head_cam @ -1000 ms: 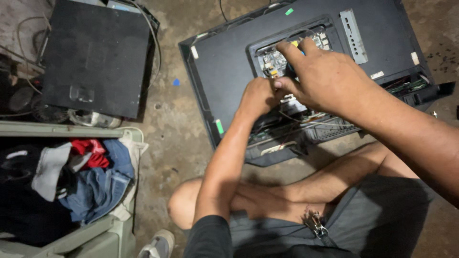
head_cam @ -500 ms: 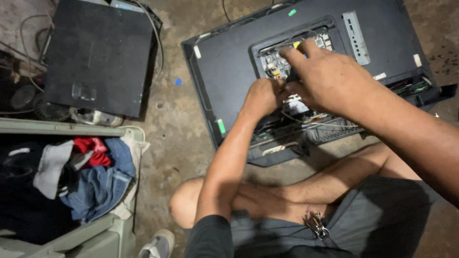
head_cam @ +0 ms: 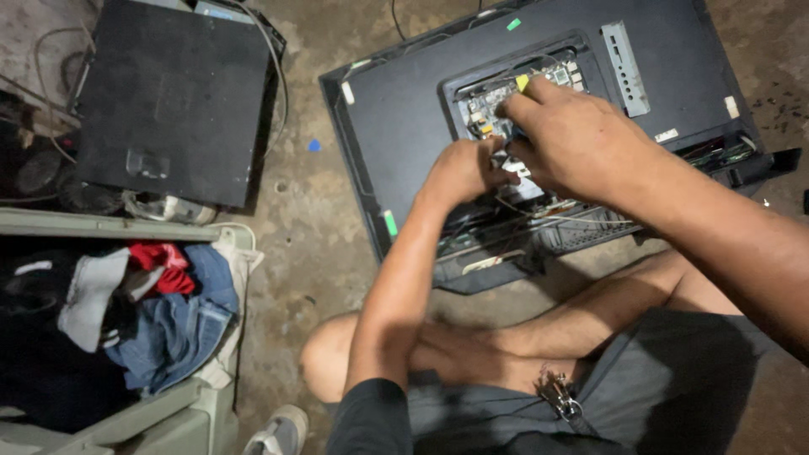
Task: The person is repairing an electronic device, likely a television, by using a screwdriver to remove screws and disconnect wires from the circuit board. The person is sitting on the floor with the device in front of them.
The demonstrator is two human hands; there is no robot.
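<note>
Clothing (head_cam: 152,312) in red, blue and grey fills a pale bin (head_cam: 181,409) at far left. Above it lies a black flat case (head_cam: 173,97) on the concrete floor (head_cam: 295,219). Centre-right, a black television (head_cam: 404,126) lies face down with its rear panel open. Left hand (head_cam: 462,171) is clenched at the exposed circuit board (head_cam: 506,105); what it grips is hidden. Right hand (head_cam: 573,139) pinches down on the board's wiring, fingers curled.
</note>
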